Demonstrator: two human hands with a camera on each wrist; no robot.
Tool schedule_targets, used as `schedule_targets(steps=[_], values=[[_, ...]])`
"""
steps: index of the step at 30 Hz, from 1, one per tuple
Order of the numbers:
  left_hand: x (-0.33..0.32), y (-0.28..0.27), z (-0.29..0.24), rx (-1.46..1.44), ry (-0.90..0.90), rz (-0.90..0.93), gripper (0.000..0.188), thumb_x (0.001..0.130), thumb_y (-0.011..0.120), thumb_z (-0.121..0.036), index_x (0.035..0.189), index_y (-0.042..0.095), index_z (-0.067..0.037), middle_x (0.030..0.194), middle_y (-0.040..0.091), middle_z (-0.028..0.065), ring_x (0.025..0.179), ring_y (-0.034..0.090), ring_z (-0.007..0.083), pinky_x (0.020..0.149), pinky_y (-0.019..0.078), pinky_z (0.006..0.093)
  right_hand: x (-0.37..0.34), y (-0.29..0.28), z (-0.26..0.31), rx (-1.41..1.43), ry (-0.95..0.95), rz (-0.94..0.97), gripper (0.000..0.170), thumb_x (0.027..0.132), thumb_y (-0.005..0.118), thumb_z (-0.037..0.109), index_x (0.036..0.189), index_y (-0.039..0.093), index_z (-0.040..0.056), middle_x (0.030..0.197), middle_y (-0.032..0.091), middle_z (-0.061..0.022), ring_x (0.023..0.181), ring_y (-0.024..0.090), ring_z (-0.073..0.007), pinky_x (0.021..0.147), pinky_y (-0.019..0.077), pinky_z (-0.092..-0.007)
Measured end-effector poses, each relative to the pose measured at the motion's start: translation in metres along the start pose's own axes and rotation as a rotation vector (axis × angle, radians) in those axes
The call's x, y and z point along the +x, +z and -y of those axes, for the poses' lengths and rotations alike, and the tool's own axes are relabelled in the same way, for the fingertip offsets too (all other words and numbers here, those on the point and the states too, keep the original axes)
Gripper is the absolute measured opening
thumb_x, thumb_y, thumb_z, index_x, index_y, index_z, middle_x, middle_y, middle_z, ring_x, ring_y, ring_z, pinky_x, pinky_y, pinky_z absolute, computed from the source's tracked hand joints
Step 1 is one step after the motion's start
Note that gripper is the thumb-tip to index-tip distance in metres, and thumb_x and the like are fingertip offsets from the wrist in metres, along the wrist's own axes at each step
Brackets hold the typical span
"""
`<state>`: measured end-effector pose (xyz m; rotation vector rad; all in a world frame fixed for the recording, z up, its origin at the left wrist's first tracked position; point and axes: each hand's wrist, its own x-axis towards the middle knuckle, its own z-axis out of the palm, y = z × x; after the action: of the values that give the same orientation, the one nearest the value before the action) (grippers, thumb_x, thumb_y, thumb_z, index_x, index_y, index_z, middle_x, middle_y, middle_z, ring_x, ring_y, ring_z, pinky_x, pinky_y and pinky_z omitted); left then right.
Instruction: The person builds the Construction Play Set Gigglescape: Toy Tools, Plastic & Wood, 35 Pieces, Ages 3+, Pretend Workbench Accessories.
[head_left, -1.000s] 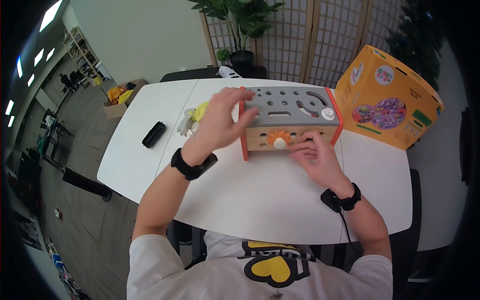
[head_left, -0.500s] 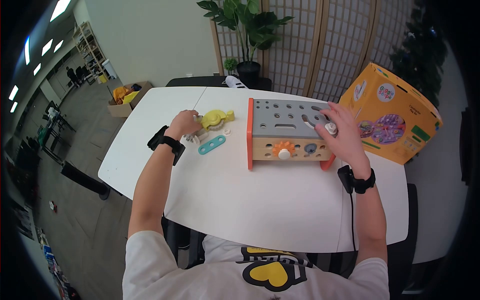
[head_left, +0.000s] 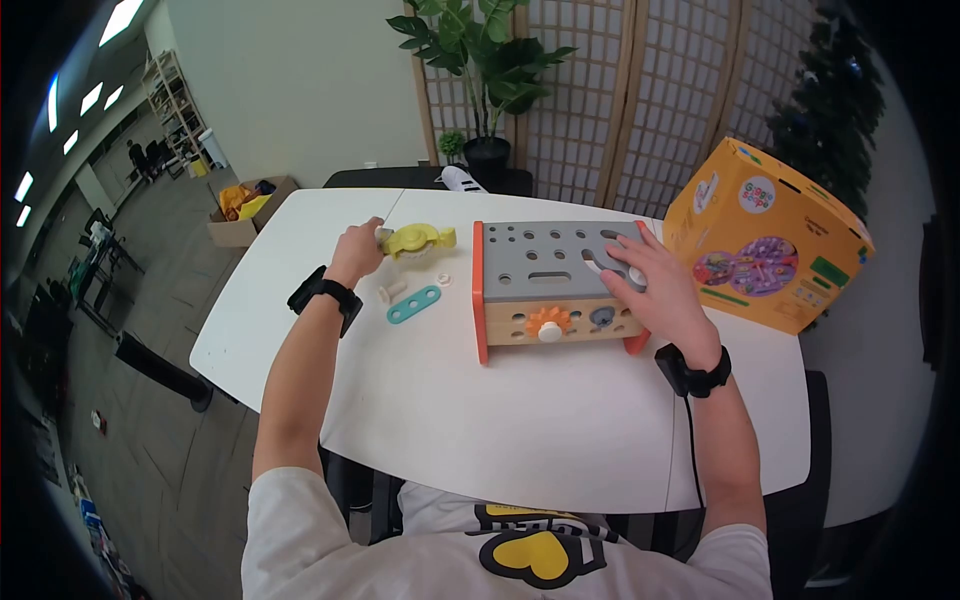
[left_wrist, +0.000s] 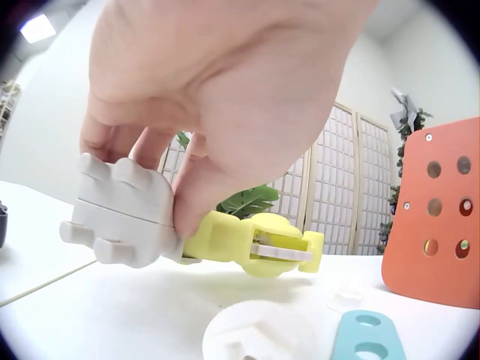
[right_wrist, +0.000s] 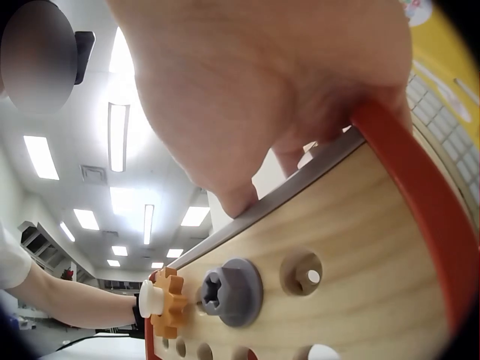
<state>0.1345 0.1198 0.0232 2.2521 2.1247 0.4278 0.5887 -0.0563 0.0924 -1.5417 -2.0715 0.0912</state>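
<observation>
My left hand (head_left: 358, 255) pinches a light grey knobbed piece (left_wrist: 120, 214) between thumb and fingers. That piece stands on the table right at the end of a yellow toy (head_left: 417, 239) with a pale disc in its slot. At the right, my right hand (head_left: 662, 290) rests with spread fingers on the grey top of a wooden toy workbench (head_left: 520, 289), over a white knob partly hidden by the hand. On the bench's front are an orange gear (head_left: 535, 319) with a white screw through it and a grey hex bolt (right_wrist: 234, 292).
Between left hand and bench lie a teal strip with holes (head_left: 413, 304), a white screw (head_left: 392, 292) and a small white nut (head_left: 444, 280). A large yellow toy box (head_left: 760, 215) leans behind the bench at the right. A potted plant (head_left: 487, 152) stands beyond the table.
My left hand has left the bench's left side and taken the grey piece, which has shifted back beside the yellow toy. My right hand has moved from the bench's front onto its top.
</observation>
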Motion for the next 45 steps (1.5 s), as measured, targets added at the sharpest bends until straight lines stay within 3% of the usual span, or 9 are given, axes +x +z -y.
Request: schedule_targets(steps=[8, 11, 14, 17, 18, 22, 28, 35, 45], values=[[-0.017, -0.053, -0.048, -0.491, 0.067, -0.151, 0.057, 0.093, 0.065, -0.005, 0.148, 0.052, -0.013, 0.115, 0.072, 0.0233, 0.102, 0.072, 0.0364, 0.089, 0.0579, 0.0426, -0.004, -0.002, 0.007, 0.006, -0.02, 0.031, 0.05, 0.096, 0.069, 0.042, 0.132, 0.07, 0.0076, 0.145, 0.062, -0.0153, 0.153, 0.036, -0.0341, 0.116, 0.0421, -0.0456], [-0.032, -0.073, -0.077, -0.688, 0.122, -0.156, 0.059, 0.097, 0.063, -0.001, 0.153, 0.047, -0.012, 0.124, 0.067, 0.0161, 0.107, 0.07, 0.0258, 0.087, 0.0572, 0.0367, -0.005, -0.002, 0.01, 0.002, -0.036, 0.032, 0.05, 0.096, 0.069, 0.042, 0.132, 0.07, 0.0078, 0.145, 0.062, -0.015, 0.153, 0.035, -0.0341, 0.116, 0.0426, -0.0458], [-0.045, -0.086, -0.1, -0.904, 0.129, -0.109, 0.055, 0.099, 0.057, 0.003, 0.15, 0.046, -0.012, 0.136, 0.064, 0.0163, 0.121, 0.066, 0.0281, 0.095, 0.0562, 0.0415, -0.005, -0.001, 0.01, 0.002, -0.043, 0.035, 0.05, 0.096, 0.069, 0.043, 0.133, 0.07, 0.0079, 0.145, 0.062, -0.0149, 0.153, 0.035, -0.0342, 0.115, 0.043, -0.0461], [-0.058, -0.089, -0.116, -0.99, 0.277, -0.145, 0.055, 0.098, 0.058, 0.005, 0.149, 0.043, -0.01, 0.136, 0.062, 0.0142, 0.129, 0.062, 0.0278, 0.101, 0.0534, 0.0414, -0.005, 0.0, 0.01, 0.0, -0.044, 0.037, 0.051, 0.096, 0.069, 0.043, 0.133, 0.069, 0.0081, 0.145, 0.062, -0.015, 0.153, 0.035, -0.0342, 0.115, 0.0431, -0.0462], [-0.067, -0.094, -0.124, -0.998, 0.26, -0.122, 0.054, 0.097, 0.058, 0.009, 0.147, 0.043, -0.008, 0.134, 0.062, 0.0127, 0.133, 0.06, 0.0284, 0.106, 0.0504, 0.0398, -0.005, 0.0, 0.01, -0.001, -0.044, 0.038, 0.051, 0.096, 0.069, 0.043, 0.133, 0.069, 0.0082, 0.146, 0.062, -0.015, 0.153, 0.035, -0.0342, 0.115, 0.0432, -0.0462], [-0.074, -0.091, -0.135, -1.016, 0.312, -0.007, 0.054, 0.097, 0.058, 0.009, 0.146, 0.044, -0.009, 0.136, 0.061, 0.0117, 0.133, 0.059, 0.0277, 0.106, 0.0511, 0.0402, -0.005, -0.001, 0.01, 0.002, -0.047, 0.042, 0.051, 0.096, 0.069, 0.043, 0.133, 0.069, 0.0084, 0.146, 0.061, -0.0149, 0.154, 0.034, -0.0342, 0.115, 0.043, -0.0462], [-0.076, -0.08, -0.147, -1.039, 0.467, -0.064, 0.053, 0.098, 0.058, 0.007, 0.146, 0.043, -0.011, 0.132, 0.063, 0.0142, 0.13, 0.062, 0.0295, 0.103, 0.0528, 0.0406, -0.005, -0.001, 0.01, 0.002, -0.047, 0.038, 0.05, 0.096, 0.069, 0.043, 0.133, 0.07, 0.0083, 0.145, 0.062, -0.0158, 0.153, 0.035, -0.0344, 0.116, 0.0426, -0.046], [-0.085, -0.082, -0.158, -0.959, 0.46, -0.039, 0.053, 0.098, 0.058, 0.004, 0.145, 0.042, -0.014, 0.13, 0.063, 0.0178, 0.128, 0.063, 0.0356, 0.101, 0.0546, 0.0412, -0.005, 0.0, 0.009, 0.023, -0.067, 0.024, 0.049, 0.096, 0.07, 0.04, 0.132, 0.07, 0.0071, 0.143, 0.063, -0.0171, 0.153, 0.036, -0.0362, 0.116, 0.0421, -0.0452], [-0.089, -0.084, -0.157, -0.857, 0.484, 0.015, 0.043, 0.1, 0.058, 0.001, 0.14, 0.043, -0.006, 0.135, 0.064, 0.0216, 0.127, 0.064, 0.0381, 0.106, 0.0532, 0.0421, -0.004, -0.004, 0.013, 0.017, -0.045, 0.053, 0.048, 0.096, 0.069, 0.039, 0.132, 0.069, 0.0075, 0.143, 0.062, -0.0172, 0.153, 0.035, -0.0359, 0.114, 0.0439, -0.0451]])
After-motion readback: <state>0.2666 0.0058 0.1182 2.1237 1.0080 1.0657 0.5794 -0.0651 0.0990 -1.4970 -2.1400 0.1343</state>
